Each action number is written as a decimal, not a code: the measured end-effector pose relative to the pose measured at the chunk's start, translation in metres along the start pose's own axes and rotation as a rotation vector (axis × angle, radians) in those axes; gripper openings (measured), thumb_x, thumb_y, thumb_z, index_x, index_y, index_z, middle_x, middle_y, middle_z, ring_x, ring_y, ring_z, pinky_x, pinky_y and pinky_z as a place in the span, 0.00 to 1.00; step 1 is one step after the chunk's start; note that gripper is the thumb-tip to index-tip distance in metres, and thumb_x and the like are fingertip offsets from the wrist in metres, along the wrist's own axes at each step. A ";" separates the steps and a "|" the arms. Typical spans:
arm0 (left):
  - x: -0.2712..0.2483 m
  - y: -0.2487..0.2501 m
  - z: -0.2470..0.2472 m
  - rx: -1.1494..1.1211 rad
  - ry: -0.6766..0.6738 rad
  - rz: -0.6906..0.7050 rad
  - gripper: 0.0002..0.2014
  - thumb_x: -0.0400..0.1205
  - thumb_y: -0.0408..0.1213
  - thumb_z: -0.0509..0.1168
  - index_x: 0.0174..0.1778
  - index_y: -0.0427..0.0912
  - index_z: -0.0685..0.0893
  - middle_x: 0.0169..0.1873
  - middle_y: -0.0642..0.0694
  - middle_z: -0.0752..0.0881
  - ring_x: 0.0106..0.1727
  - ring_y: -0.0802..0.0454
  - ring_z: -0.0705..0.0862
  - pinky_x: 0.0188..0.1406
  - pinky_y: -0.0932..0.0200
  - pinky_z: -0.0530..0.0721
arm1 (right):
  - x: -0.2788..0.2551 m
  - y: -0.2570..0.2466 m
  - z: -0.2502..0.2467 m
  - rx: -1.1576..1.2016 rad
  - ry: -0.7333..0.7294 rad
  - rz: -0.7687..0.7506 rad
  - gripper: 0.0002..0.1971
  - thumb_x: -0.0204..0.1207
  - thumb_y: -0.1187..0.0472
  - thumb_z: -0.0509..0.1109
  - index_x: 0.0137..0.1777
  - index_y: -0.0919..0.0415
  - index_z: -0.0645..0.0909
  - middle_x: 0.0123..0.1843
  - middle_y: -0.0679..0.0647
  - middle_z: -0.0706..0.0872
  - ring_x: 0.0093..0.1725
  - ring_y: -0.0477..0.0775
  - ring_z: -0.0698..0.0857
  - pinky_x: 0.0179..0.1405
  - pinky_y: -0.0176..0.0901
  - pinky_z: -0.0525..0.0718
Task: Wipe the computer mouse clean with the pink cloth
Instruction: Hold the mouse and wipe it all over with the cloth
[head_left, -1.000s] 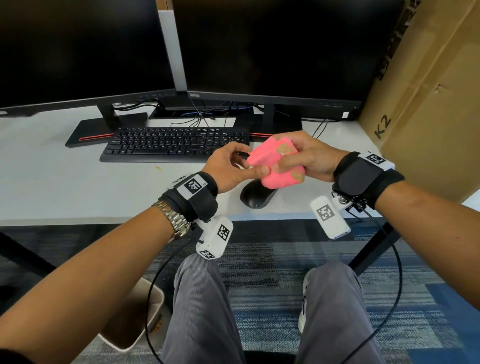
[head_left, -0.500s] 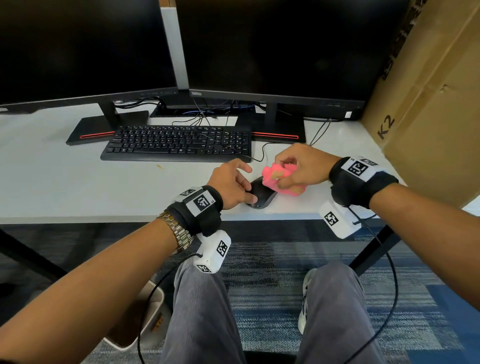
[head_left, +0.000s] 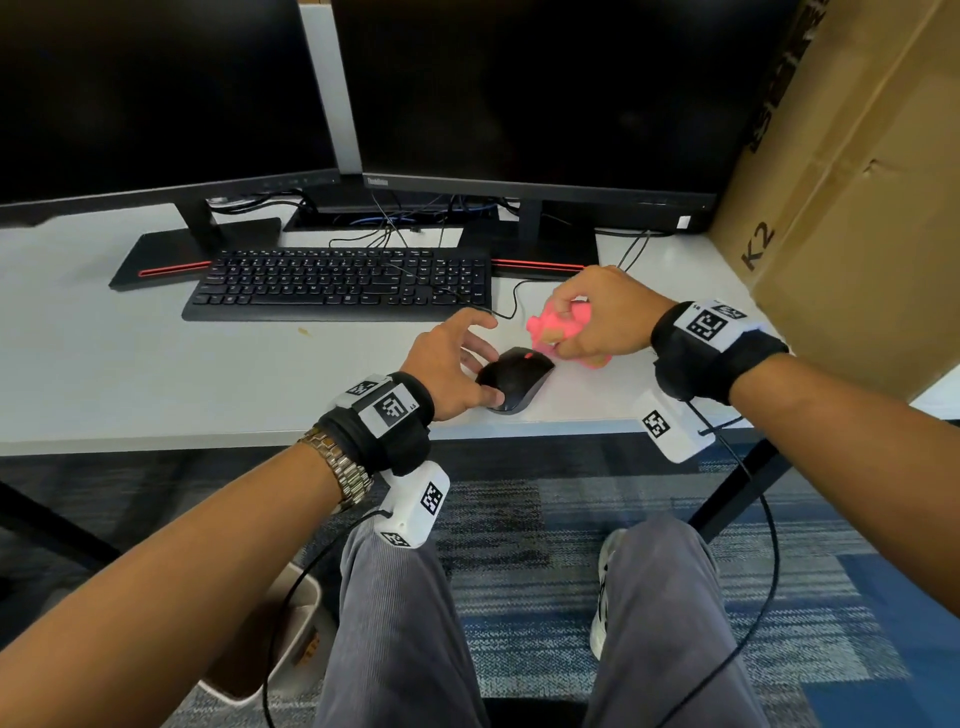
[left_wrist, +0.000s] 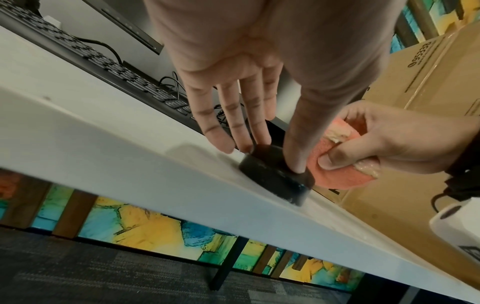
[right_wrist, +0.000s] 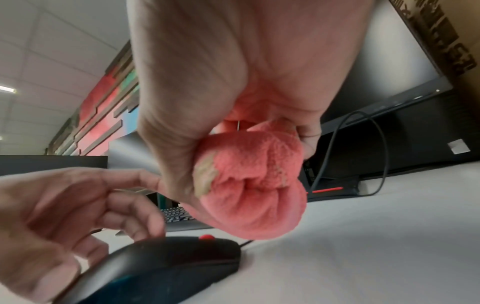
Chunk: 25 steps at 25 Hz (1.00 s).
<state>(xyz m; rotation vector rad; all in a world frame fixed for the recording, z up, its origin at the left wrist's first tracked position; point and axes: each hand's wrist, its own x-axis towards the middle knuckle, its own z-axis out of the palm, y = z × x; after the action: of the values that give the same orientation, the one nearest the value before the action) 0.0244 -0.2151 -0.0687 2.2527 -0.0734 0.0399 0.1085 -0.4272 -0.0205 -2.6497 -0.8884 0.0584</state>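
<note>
Black and low, the computer mouse lies on the white worktop close to its front edge, its cable running back toward the keyboard. The left hand reaches in from the left with the palm turned down; its fingers are nearly straight and slightly spread, their tips coming down by the mouse's left flank, while the thumb presses on the mouse's near end. The right hand hovers just above and to the right of the mouse, wrist cocked, knuckles up. Its fingers are curled tightly round the pink cloth, bunched into a wad, with the thumb pinching it from below, as the left wrist view shows. The right wrist view shows the wad hanging over the mouse's front, near the red scroll wheel; contact cannot be told. Behind stand 2 dark monitors, and a cardboard box sits at the right.
</note>
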 end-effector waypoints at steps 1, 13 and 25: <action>0.000 0.000 -0.001 -0.010 0.004 -0.003 0.39 0.61 0.31 0.83 0.68 0.51 0.76 0.49 0.50 0.90 0.49 0.49 0.89 0.48 0.60 0.83 | -0.001 0.002 0.003 0.003 0.000 0.003 0.16 0.62 0.54 0.84 0.32 0.58 0.78 0.39 0.54 0.82 0.44 0.57 0.79 0.43 0.46 0.73; 0.001 0.003 -0.001 0.013 -0.017 0.002 0.40 0.60 0.28 0.83 0.68 0.50 0.76 0.47 0.51 0.89 0.46 0.49 0.90 0.42 0.60 0.85 | -0.005 -0.026 0.024 0.059 0.001 -0.074 0.17 0.57 0.56 0.85 0.28 0.60 0.78 0.29 0.49 0.73 0.32 0.49 0.71 0.35 0.44 0.72; -0.012 -0.008 -0.001 0.059 0.005 0.011 0.38 0.67 0.31 0.82 0.72 0.50 0.74 0.54 0.47 0.85 0.47 0.49 0.89 0.32 0.73 0.80 | -0.003 -0.016 -0.016 0.107 -0.001 -0.031 0.22 0.63 0.55 0.84 0.36 0.71 0.77 0.36 0.52 0.73 0.38 0.51 0.73 0.45 0.51 0.76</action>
<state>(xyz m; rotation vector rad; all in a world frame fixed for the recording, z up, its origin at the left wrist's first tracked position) 0.0133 -0.2092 -0.0746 2.3109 -0.0825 0.0541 0.0989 -0.4219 0.0002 -2.5368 -0.9011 0.0964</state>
